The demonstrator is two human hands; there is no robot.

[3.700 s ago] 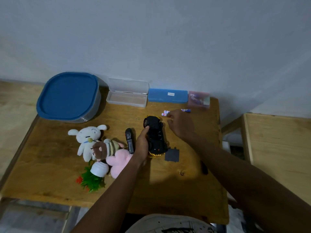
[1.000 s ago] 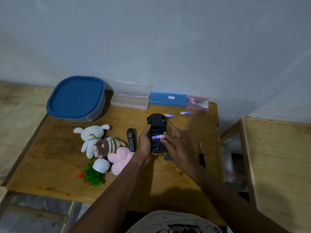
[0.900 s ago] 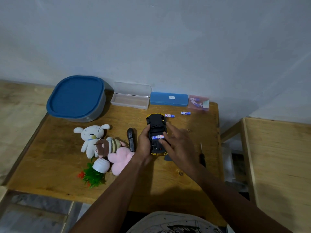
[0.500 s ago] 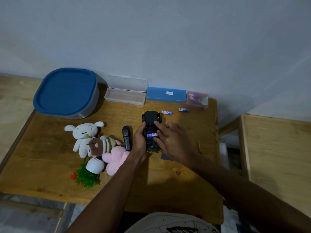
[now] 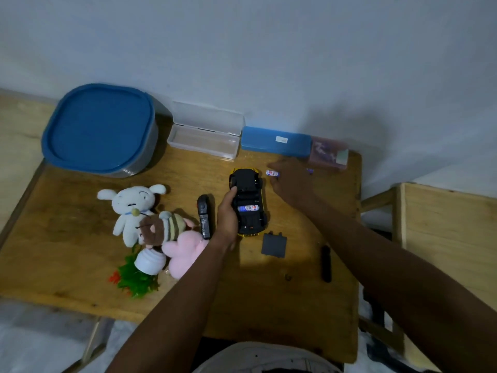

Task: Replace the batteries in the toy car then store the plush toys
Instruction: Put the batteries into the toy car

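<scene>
The black and yellow toy car (image 5: 248,184) lies upside down on the wooden table (image 5: 80,259). One battery (image 5: 248,208) sits in its open compartment. My left hand (image 5: 227,216) grips the car's left side. My right hand (image 5: 291,184) reaches over a loose battery (image 5: 271,173) behind the car, fingers touching it. The black battery cover (image 5: 273,244) lies to the car's right front. Three plush toys lie at left: a white rabbit (image 5: 131,205), a striped brown one (image 5: 161,227) and a pink one (image 5: 183,250).
A big blue-lidded container (image 5: 99,127) stands at the back left. An open clear case (image 5: 205,134), a blue case (image 5: 275,141) and a small pink box (image 5: 329,153) line the wall. A remote (image 5: 204,220), a screwdriver (image 5: 326,263) and a small potted plant (image 5: 139,275) lie nearby.
My right hand left the car's battery compartment and moved back right to the loose battery. A battery now lies seated in the compartment. My left hand stays on the car.
</scene>
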